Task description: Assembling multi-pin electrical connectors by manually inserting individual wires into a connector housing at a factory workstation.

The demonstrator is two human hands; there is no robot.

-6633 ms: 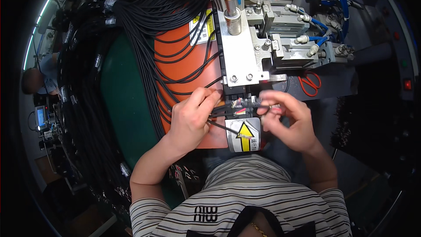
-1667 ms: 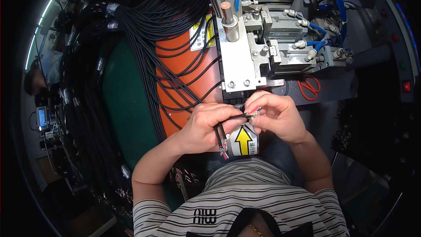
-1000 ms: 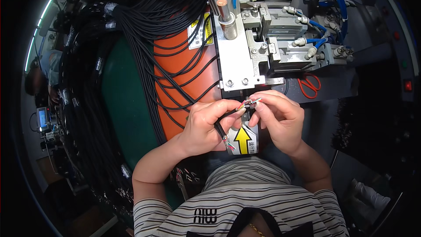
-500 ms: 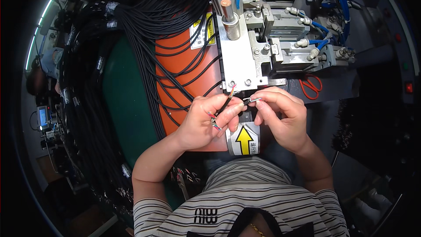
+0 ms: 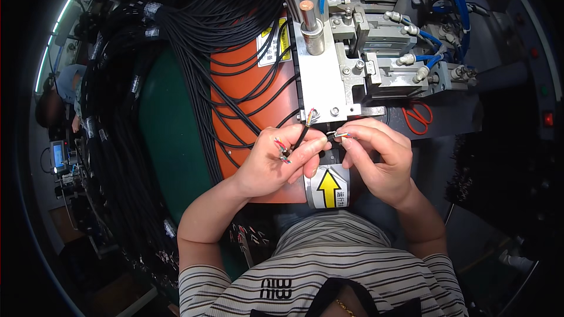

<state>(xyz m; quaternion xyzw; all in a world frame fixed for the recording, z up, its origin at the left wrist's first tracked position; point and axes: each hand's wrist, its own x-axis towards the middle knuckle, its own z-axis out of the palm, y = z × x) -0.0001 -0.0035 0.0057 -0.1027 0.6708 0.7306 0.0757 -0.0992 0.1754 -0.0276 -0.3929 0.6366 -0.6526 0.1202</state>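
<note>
My left hand (image 5: 276, 161) pinches thin black cables (image 5: 302, 135) whose stripped ends show coloured wires, one end pointing up near the machine's white plate (image 5: 320, 82). My right hand (image 5: 379, 158) pinches another cable end (image 5: 339, 136) with coloured wires right beside the left fingers. Both hands hover over a grey block with a yellow arrow label (image 5: 329, 188), just below the metal press machine (image 5: 376, 53).
A thick bundle of black cables (image 5: 194, 29) drapes over an orange mat (image 5: 247, 94) and a green surface (image 5: 167, 141) on my left. Red-handled scissors (image 5: 418, 117) lie right of the machine. Blue air hoses (image 5: 449, 0) run across the top. Another person (image 5: 56, 100) sits at far left.
Both hands have stayed close together below the white plate. The left hand has turned its cable so that a stripped end now points up toward the plate.
</note>
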